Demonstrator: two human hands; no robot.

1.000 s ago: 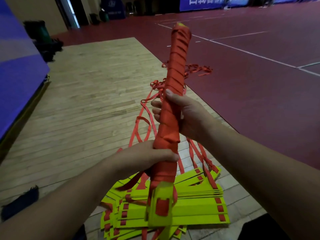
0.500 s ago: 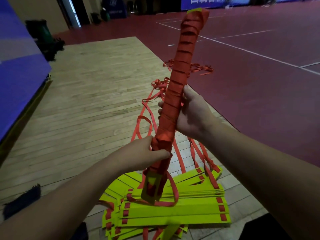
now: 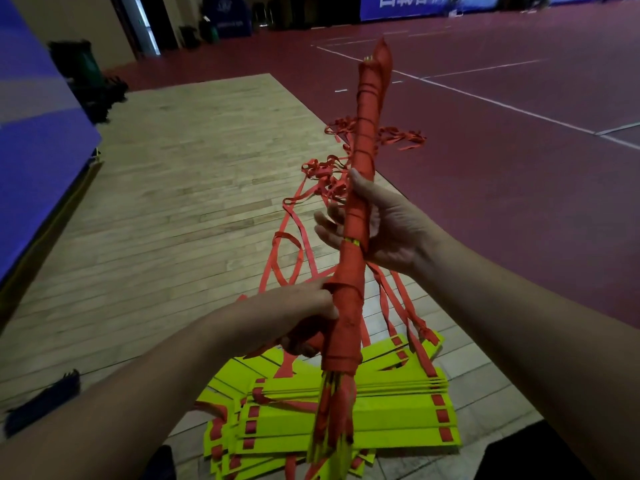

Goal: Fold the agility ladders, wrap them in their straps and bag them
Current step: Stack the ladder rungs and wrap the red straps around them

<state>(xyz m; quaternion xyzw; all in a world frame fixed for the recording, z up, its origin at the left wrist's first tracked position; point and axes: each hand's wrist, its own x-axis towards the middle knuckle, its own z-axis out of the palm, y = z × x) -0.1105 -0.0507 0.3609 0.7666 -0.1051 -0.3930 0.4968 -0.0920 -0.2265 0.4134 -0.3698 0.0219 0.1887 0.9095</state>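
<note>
A folded agility ladder bundle (image 3: 363, 147), wound tight in its red strap, stands almost upright in front of me, its yellow rung ends showing at the bottom. My left hand (image 3: 294, 320) grips the lower part of the bundle with the strap's loose end. My right hand (image 3: 377, 226) supports the middle from behind, thumb pressed on the bundle, fingers spread past its left side. On the floor below lie stacked yellow rungs (image 3: 374, 414) of further ladders, with loose red straps (image 3: 311, 216) trailing away.
A dark bag (image 3: 41, 400) lies on the wooden floor at lower left. A blue padded wall (image 3: 31, 133) runs along the left. Dark bins (image 3: 79, 67) stand at the far left. Red court flooring (image 3: 519, 150) with white lines spreads to the right.
The bundle has turned edge-on and tilted further right. My right hand's fingers have loosened from a full wrap to a spread hold. My left hand slid lower along the bundle.
</note>
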